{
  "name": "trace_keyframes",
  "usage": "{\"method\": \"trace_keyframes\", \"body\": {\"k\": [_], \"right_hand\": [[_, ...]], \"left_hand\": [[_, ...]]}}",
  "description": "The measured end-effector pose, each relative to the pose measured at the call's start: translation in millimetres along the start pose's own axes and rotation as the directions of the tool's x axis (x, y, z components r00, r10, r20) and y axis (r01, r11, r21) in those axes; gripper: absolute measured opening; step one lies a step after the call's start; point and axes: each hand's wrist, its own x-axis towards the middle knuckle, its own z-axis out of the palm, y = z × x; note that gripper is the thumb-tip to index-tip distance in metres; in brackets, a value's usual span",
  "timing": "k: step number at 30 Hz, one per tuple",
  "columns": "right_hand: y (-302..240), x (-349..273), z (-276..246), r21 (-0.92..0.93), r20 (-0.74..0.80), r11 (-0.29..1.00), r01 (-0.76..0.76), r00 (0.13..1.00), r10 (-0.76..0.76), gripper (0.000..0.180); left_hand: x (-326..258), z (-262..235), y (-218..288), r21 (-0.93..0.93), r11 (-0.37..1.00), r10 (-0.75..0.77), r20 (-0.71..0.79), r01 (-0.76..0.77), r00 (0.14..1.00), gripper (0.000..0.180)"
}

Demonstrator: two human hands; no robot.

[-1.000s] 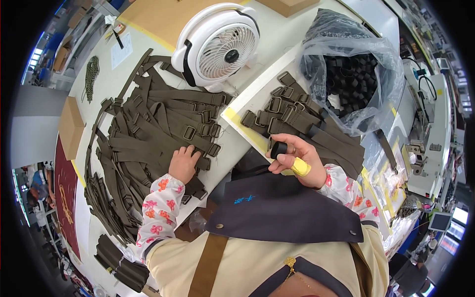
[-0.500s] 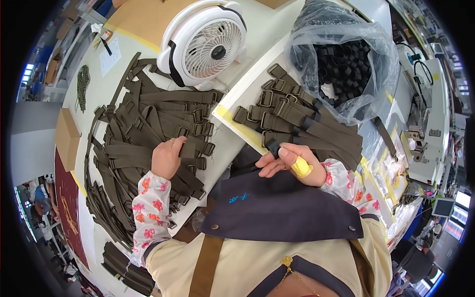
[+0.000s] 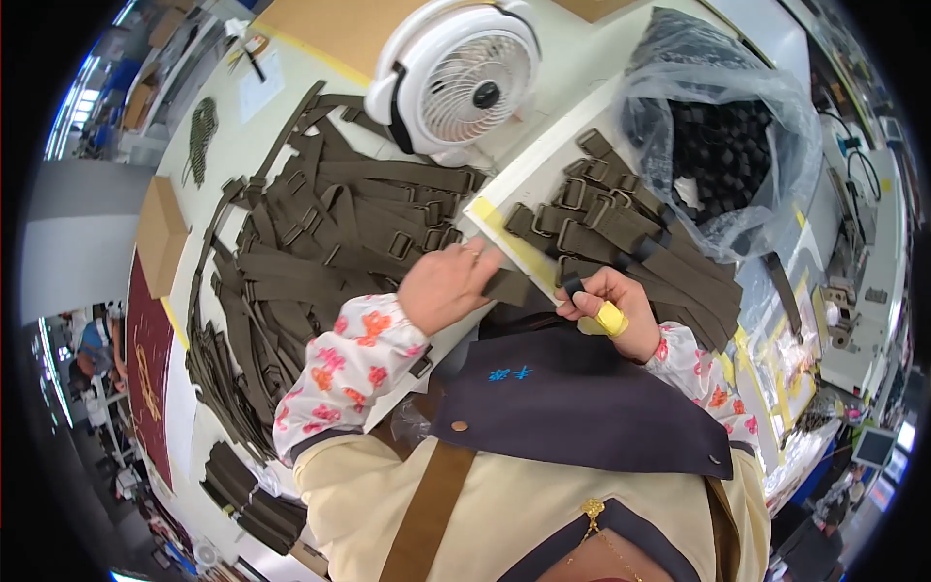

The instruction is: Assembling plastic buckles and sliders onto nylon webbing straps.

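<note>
My left hand [image 3: 448, 288] is closed on the end of an olive webbing strap [image 3: 508, 287], which sticks out flat toward my right hand. My right hand [image 3: 621, 308] pinches a small black elastic loop [image 3: 572, 284] between thumb and fingers. Yellow tape [image 3: 610, 318] is wrapped on that hand near the thumb. A short gap separates the strap end from the loop. To the left lies a big heap of olive straps with metal buckles [image 3: 320, 223]. A smaller pile of buckled straps [image 3: 645, 247], some with black loops around them, lies beyond my right hand.
A white fan [image 3: 475, 82] stands behind the strap heap. The clear plastic bag [image 3: 790, 184] at the back right holds many black loops [image 3: 722, 145]. At the left edge are a cardboard box [image 3: 161, 238] and a folded bundle of straps [image 3: 257, 500]. A sewing machine [image 3: 853, 291] stands far right.
My left hand has moved right, away from the heap, bringing the strap end close to my right hand. My right hand still pinches the black loop. The whole view has shifted slightly.
</note>
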Motion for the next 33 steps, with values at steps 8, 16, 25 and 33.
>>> {"method": "trace_keyframes", "body": {"k": [8, 16, 25, 33], "right_hand": [[21, 19, 2, 0.119, -0.019, 0.99, -0.072, 0.997, 0.075, 0.017], [30, 26, 1, 0.103, -0.037, 0.994, 0.038, 0.999, -0.035, 0.015], [0, 10, 12, 0.078, 0.055, 0.996, -0.043, 0.998, 0.039, 0.047], [1, 4, 11, 0.072, 0.097, 0.994, -0.078, 0.993, 0.071, 0.033]], "left_hand": [[17, 54, 33, -0.038, 0.997, -0.079, -0.271, 0.071, 0.959, 0.029], [2, 49, 16, -0.304, 0.952, -0.101, -0.365, -0.016, 0.926, 0.035], [11, 21, 26, -0.473, 0.881, -0.23, -0.382, 0.024, 0.895, 0.027], [19, 8, 26, -0.079, 0.989, 0.111, -0.141, -0.123, 0.984, 0.045]]}}
